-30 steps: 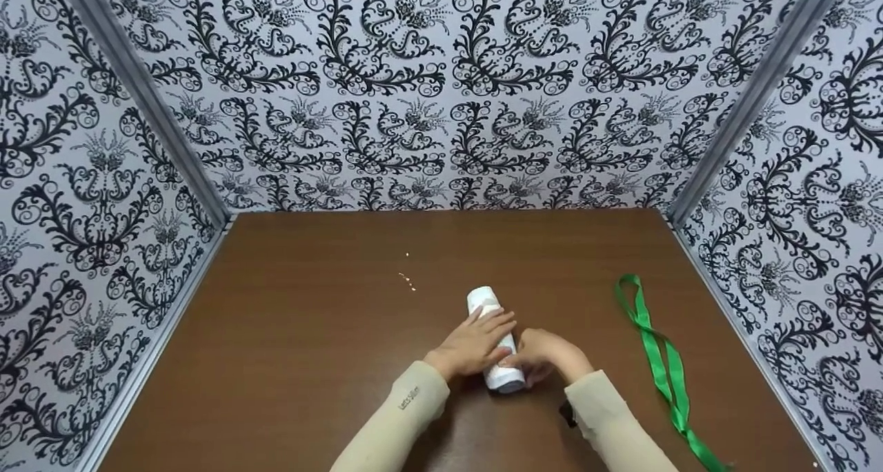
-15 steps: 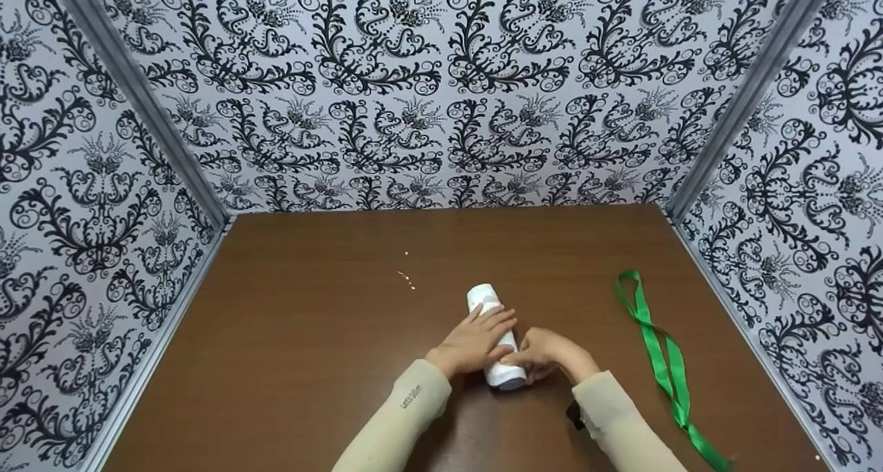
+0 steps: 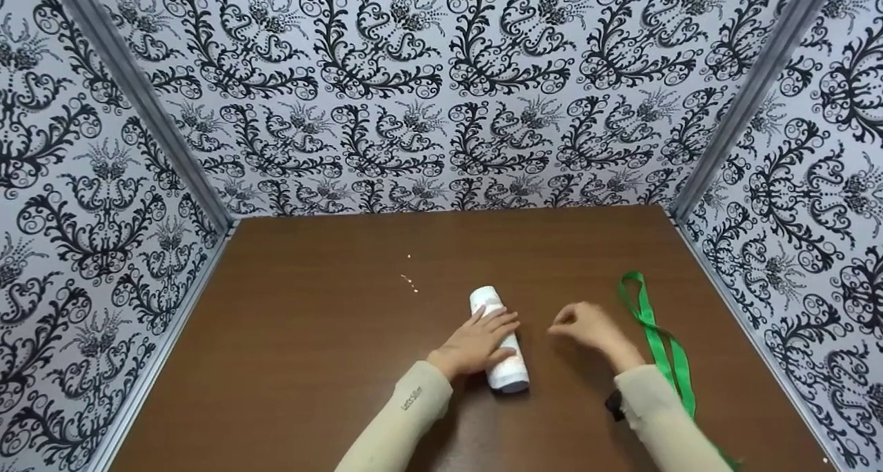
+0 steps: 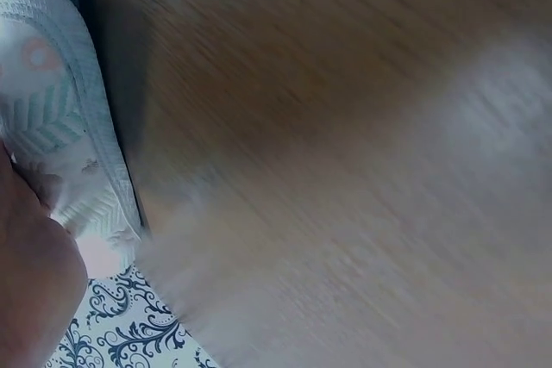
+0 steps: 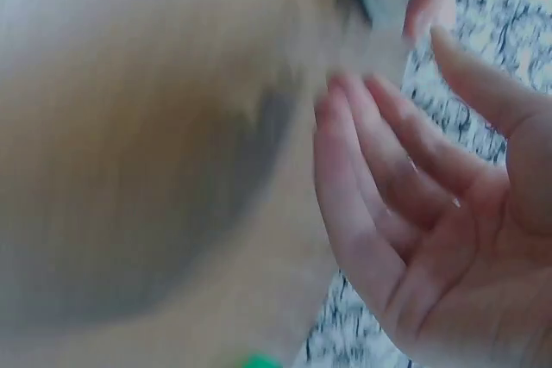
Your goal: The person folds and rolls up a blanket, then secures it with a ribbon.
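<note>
A rolled-up white cloth (image 3: 510,370) lies on the brown table at a slant. In the left wrist view the cloth (image 4: 52,118) shows pale green leaf prints, an orange ring and a stitched edge. My left hand (image 3: 474,344) rests across the middle of the roll with its fingers spread over it, hiding part of it. To the right of the roll, my right hand (image 3: 590,327) is raised over the table. The right wrist view shows its loosely bent fingers (image 5: 414,165) and the thumb apart, with nothing held.
A long green ribbon (image 3: 659,344) lies looped on the right side of the table (image 3: 310,334), its lower part hidden behind the right sleeve. Small pale specks (image 3: 410,282) dot the surface beyond the roll. Patterned walls (image 3: 441,113) enclose the back and sides.
My right hand has let go of the roll's near end and moved right and upward, towards the ribbon. The left hand and the roll have stayed in place.
</note>
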A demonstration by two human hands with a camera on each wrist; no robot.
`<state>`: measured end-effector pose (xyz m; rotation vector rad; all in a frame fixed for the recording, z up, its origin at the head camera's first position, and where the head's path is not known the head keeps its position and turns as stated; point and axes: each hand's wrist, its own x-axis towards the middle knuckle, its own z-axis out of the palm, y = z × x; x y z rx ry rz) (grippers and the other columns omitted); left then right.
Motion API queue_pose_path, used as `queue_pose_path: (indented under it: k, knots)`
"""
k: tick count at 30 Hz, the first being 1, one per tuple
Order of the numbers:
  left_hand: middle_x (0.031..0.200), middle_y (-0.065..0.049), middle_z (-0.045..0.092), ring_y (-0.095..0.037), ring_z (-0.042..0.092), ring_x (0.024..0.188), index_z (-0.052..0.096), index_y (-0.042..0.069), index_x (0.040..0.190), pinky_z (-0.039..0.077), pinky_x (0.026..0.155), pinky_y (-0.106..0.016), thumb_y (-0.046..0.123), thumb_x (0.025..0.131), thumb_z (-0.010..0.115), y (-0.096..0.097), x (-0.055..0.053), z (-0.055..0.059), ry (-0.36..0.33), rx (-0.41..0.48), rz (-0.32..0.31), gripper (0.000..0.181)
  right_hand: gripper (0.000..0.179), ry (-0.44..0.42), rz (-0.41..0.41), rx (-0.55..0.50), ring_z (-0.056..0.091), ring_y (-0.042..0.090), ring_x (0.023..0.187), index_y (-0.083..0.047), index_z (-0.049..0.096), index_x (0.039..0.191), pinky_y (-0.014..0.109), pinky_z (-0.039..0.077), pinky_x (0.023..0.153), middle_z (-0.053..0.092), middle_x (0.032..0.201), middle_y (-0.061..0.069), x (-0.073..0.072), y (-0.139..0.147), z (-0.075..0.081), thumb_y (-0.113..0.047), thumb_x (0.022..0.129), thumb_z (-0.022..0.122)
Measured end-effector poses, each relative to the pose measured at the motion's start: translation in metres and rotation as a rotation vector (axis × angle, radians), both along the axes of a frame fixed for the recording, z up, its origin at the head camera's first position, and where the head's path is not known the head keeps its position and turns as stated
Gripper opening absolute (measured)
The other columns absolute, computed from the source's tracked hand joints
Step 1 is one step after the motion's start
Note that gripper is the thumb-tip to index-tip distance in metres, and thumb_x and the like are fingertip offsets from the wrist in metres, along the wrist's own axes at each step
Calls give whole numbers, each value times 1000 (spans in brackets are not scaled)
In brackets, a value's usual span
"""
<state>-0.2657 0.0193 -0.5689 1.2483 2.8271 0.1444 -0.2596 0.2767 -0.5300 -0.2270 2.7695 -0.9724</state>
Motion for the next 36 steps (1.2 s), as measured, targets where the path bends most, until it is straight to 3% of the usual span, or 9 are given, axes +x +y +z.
queue_pose_path:
  k: [3,7,13,17,19,21,26,31,36]
  knots:
    - [164,4,31,-15,23,154,37,18,154,13,127,-39,46,105,39,0,-1,-1,3,11,-18,57,23,116,-119,101,68,32,86,-4,73,101,46,55,75,74,100,16,-6,27,2,-23,88,74]
    - [163,2,33,-18,25,153,39,16,153,16,127,-42,45,104,41,0,1,-3,11,34,-53,57,31,185,-260,180,65,45,97,2,69,111,56,53,80,69,110,26,-7,63,-7,-20,89,72]
    - [163,4,32,-15,24,153,39,18,153,16,127,-39,47,105,40,3,5,-4,-1,20,-50,56,51,157,-385,294,54,58,107,8,56,129,65,49,83,54,125,39,4,96,-26,-20,89,73]
    - [163,6,31,-13,22,154,39,20,153,13,128,-38,46,105,41,4,4,-1,-33,11,-52,55,51,80,-392,332,60,54,96,12,55,126,60,52,71,60,112,36,7,104,-28,-19,90,72]
    - [163,6,32,-13,22,154,39,20,153,13,128,-39,45,105,41,3,3,0,-29,13,-62,55,38,55,-378,341,63,47,83,11,61,115,52,52,61,65,100,32,8,106,-26,-17,91,70]
    - [163,6,33,-13,23,154,39,19,153,13,128,-39,45,105,41,3,2,-1,-23,19,-69,55,21,33,-370,344,61,37,70,6,62,92,44,48,54,64,83,25,8,106,-24,-15,92,67]
    - [161,5,36,-15,26,153,43,19,151,15,127,-41,44,104,44,-3,-1,-3,-17,77,-68,53,27,-10,-345,303,47,20,61,-11,49,71,33,37,54,49,66,4,5,97,-14,-15,94,63]
    - [158,2,42,-22,30,152,53,19,144,20,126,-42,42,101,53,-11,-1,1,-24,168,-78,48,15,-7,-309,231,55,22,67,-4,63,89,35,43,57,63,81,14,2,82,-3,-18,94,63]
    - [158,-1,42,-24,29,152,55,19,143,22,125,-38,41,98,59,-14,-2,6,-31,228,-64,49,25,12,-257,174,65,31,82,0,68,111,44,51,66,69,109,24,-1,64,12,-19,95,63]
